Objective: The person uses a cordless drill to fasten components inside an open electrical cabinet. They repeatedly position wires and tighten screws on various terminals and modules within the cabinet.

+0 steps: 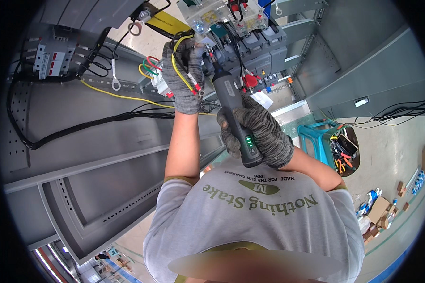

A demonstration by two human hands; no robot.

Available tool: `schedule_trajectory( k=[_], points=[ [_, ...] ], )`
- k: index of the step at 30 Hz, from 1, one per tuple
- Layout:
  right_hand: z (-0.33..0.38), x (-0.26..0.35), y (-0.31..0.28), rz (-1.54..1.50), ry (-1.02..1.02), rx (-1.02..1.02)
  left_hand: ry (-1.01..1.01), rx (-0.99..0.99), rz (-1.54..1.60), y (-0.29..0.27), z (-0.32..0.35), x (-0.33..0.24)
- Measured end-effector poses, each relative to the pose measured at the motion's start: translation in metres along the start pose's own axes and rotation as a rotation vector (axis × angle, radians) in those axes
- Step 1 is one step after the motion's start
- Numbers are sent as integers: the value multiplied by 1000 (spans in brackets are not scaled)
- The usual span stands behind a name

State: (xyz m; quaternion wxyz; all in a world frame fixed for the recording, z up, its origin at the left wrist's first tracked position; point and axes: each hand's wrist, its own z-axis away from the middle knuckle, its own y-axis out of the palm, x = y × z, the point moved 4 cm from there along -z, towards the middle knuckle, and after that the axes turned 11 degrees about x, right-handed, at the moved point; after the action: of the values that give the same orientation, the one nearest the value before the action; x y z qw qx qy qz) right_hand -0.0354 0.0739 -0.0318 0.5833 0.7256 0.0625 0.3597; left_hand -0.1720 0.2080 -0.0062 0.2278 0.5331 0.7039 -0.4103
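My right hand point(264, 129), in a grey knit glove, is wrapped around a dark cordless screwdriver point(232, 101) with green lights near its lower end. The screwdriver's tip points up and left, at the terminals of a clear-covered electrical device point(222, 21). Close by that tip is my left hand point(182, 78), gloved alike, its fingers curled and partly blurred; what they pinch is too small to make out. Yellow and black wires point(180, 61) with red-sleeved ring lugs loop across the left hand. A row of grey breakers point(257, 47) sits just right of the screwdriver tip.
Grey metal cabinet panels point(104, 137) surround the work. A black cable bundle point(80, 133) and a yellow wire point(123, 94) run along the left. A teal stool point(311, 141) with a bin of tools point(344, 153) stands right; cardboard pieces point(380, 210) lie on the floor beyond.
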Motion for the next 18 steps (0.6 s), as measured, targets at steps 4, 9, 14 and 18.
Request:
schedule_trajectory(
  k=[4,9,14,18],
  points=[
    [0,0,0,0,13,14,10,-8,-88,0,-1,-8],
    [-2,-1,-1,6,-7,-9,18,-35,-118,0,-2,-9],
    [-3,2,-1,87,33,-36,11,-56,-66,1,-2,-5],
    [-2,4,0,141,0,-57,0,-36,-144,0,-2,-2]
  ],
)
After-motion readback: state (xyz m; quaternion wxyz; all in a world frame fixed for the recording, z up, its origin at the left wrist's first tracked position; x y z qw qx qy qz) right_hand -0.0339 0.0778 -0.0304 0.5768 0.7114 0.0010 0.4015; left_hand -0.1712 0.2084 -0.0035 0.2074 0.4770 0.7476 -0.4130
